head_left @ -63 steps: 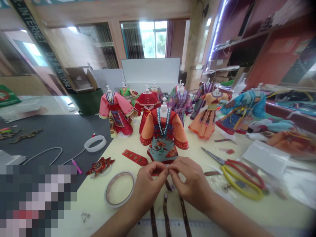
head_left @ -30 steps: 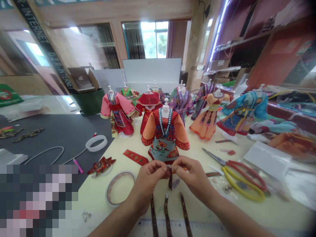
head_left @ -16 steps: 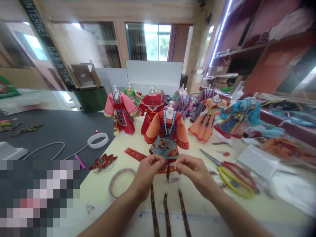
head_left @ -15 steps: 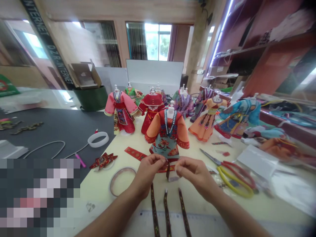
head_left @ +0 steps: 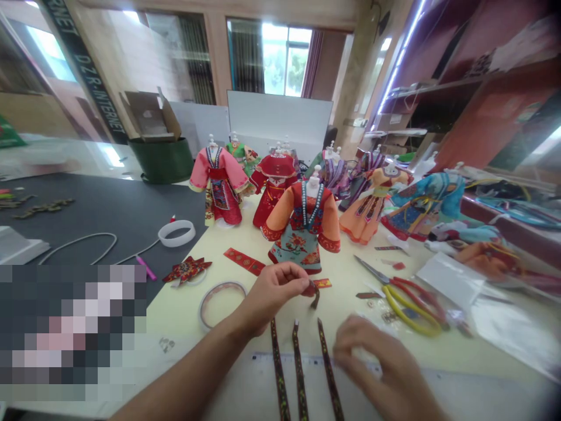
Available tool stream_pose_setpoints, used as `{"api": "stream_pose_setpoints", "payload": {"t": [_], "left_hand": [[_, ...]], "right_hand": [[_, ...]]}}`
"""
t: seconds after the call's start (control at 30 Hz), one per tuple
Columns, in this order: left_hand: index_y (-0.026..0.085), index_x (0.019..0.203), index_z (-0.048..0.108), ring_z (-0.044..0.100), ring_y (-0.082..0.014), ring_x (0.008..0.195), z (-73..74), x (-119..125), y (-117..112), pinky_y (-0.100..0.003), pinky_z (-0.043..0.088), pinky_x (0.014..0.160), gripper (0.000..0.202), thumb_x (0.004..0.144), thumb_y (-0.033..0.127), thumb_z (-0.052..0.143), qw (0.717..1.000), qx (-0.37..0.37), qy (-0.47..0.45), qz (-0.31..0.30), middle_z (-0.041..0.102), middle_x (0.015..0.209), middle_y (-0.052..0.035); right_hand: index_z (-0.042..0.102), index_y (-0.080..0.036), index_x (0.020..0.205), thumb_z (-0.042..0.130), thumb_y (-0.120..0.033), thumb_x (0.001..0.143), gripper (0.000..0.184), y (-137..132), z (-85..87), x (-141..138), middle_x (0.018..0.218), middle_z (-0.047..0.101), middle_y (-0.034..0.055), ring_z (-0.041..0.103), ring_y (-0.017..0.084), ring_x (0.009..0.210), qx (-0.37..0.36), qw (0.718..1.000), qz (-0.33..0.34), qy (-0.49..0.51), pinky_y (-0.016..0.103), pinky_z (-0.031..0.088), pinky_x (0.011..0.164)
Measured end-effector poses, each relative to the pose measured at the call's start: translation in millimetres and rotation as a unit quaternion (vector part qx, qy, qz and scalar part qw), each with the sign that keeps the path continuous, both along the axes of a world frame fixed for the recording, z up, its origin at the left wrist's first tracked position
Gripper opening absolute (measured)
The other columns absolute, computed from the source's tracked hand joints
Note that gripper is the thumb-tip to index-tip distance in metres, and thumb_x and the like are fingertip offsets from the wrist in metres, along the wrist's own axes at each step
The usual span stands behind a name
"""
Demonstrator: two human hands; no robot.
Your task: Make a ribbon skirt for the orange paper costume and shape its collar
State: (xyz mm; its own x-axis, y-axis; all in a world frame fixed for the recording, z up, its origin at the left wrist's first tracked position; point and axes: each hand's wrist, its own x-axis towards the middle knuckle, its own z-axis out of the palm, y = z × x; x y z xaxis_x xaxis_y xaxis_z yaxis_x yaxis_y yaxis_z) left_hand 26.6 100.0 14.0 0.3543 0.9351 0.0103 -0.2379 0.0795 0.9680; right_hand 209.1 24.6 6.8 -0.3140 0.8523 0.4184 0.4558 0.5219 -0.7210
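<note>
In my left hand (head_left: 278,292), thumb and fingers pinch a short dark patterned ribbon (head_left: 316,297), whose end hangs down in a curl. My right hand (head_left: 377,362) is lower right, over the ruler's edge. Its fingers are curled and smeared by motion, so whether they hold anything is unclear. Just left of it lie three long dark floral ribbon strips: a right strip (head_left: 328,365), a middle strip (head_left: 298,368) and a left strip (head_left: 279,368). Behind my left hand stands a small doll dress (head_left: 295,248) with orange sleeves and a beaded neckline.
A clear ruler (head_left: 421,374) crosses the near table. Scissors (head_left: 412,301) with red and yellow handles lie right; a tape roll (head_left: 204,304) and a red fabric flower (head_left: 186,270) lie left. A red patterned strip (head_left: 243,261) is behind. More dressed stands, including a pink dress (head_left: 219,187), line the back.
My right hand has come away from the ribbon and moved down toward the near right. My left hand keeps the ribbon and has shifted slightly right. The camera view has tilted a little.
</note>
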Motion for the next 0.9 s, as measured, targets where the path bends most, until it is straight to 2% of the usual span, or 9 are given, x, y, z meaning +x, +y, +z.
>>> {"api": "stream_pose_setpoints", "payload": {"t": [0.07,0.17,0.23,0.33,0.43,0.57,0.73,0.83,0.9], "left_hand": [[0.013,0.072,0.062,0.064,-0.0160,0.071,1.9,-2,-1,-0.029,0.048,0.073,0.013,0.073,0.025,0.067,0.999,0.017,-0.008,-0.032,0.069,0.072,-0.0047],[0.013,0.073,0.062,0.065,-0.0161,0.069,3.2,-4,-2,-0.030,0.050,0.073,0.013,0.076,0.025,0.065,0.997,0.032,-0.023,-0.068,0.069,0.073,-0.0055],[0.012,0.075,0.062,0.065,-0.0156,0.067,3.4,-6,-2,-0.029,0.050,0.070,0.012,0.077,0.024,0.065,0.996,0.030,-0.032,-0.075,0.069,0.073,-0.0054],[0.013,0.076,0.061,0.065,-0.0153,0.062,3.7,-7,-2,-0.027,0.050,0.063,0.012,0.078,0.024,0.064,0.995,0.014,-0.052,-0.079,0.069,0.070,-0.0054],[0.013,0.076,0.059,0.065,-0.0162,0.060,4.4,-8,-1,-0.029,0.051,0.061,0.014,0.077,0.026,0.064,0.995,0.000,-0.066,-0.080,0.069,0.070,-0.0058],[0.013,0.075,0.060,0.065,-0.0146,0.063,4.5,-7,0,-0.027,0.050,0.065,0.016,0.075,0.027,0.067,0.997,-0.003,-0.055,-0.062,0.069,0.074,-0.0050],[0.016,0.074,0.059,0.060,-0.0126,0.062,2.5,-7,3,-0.025,0.046,0.064,0.014,0.076,0.029,0.059,0.995,0.029,0.080,-0.041,0.066,0.069,-0.0019],[0.015,0.071,0.061,0.056,-0.0117,0.061,-0.9,-5,3,-0.023,0.042,0.061,0.011,0.074,0.025,0.057,0.986,0.053,0.152,-0.042,0.065,0.069,-0.0019],[0.015,0.070,0.063,0.053,-0.0120,0.059,-4.0,-3,2,-0.022,0.038,0.057,0.010,0.072,0.022,0.056,0.974,0.079,0.209,-0.048,0.063,0.066,-0.0013]], "right_hand": [[0.061,-0.023,0.086,0.059,-0.027,0.082,0.006,11,3.5,6,0.092,0.064,0.0054,0.060,0.020,0.089,-0.026,0.997,-0.054,0.049,0.032,0.048,0.081],[0.056,-0.024,0.108,0.056,-0.034,0.085,0.026,28,0.9,3,0.113,0.060,0.0074,0.054,0.022,0.109,-0.170,0.974,-0.019,0.149,0.039,0.042,0.094],[0.055,-0.023,0.111,0.050,-0.037,0.088,0.027,36,-1.4,-3,0.113,0.061,0.0076,0.054,0.021,0.109,-0.247,0.945,0.017,0.214,0.040,0.040,0.095],[0.057,-0.018,0.106,0.043,-0.038,0.091,0.028,40,-1.0,-13,0.098,0.066,0.0085,0.059,0.022,0.098,-0.296,0.918,0.073,0.254,0.043,0.040,0.093],[0.056,-0.017,0.103,0.047,-0.038,0.090,0.027,35,1.2,-16,0.083,0.067,0.0063,0.061,0.020,0.085,-0.308,0.909,0.103,0.262,0.040,0.042,0.086],[0.054,-0.019,0.101,0.060,-0.036,0.082,0.026,18,-1.2,-11,0.071,0.064,0.0014,0.060,0.017,0.070,-0.309,0.920,0.034,0.237,0.031,0.044,0.070],[0.050,-0.023,0.105,0.055,-0.037,0.086,0.024,-14,-9.4,-7,0.067,0.065,-0.0001,0.062,0.016,0.069,-0.243,0.949,-0.058,0.194,0.029,0.047,0.069],[0.056,-0.025,0.103,0.054,-0.039,0.085,0.023,-33,-14.3,-6,0.070,0.066,0.0011,0.063,0.017,0.066,-0.224,0.951,-0.079,0.199,0.028,0.051,0.066],[0.062,-0.025,0.096,0.055,-0.041,0.084,0.021,-42,-18.8,-4,0.071,0.068,0.0033,0.063,0.018,0.062,-0.245,0.948,-0.077,0.190,0.028,0.053,0.061]]}}
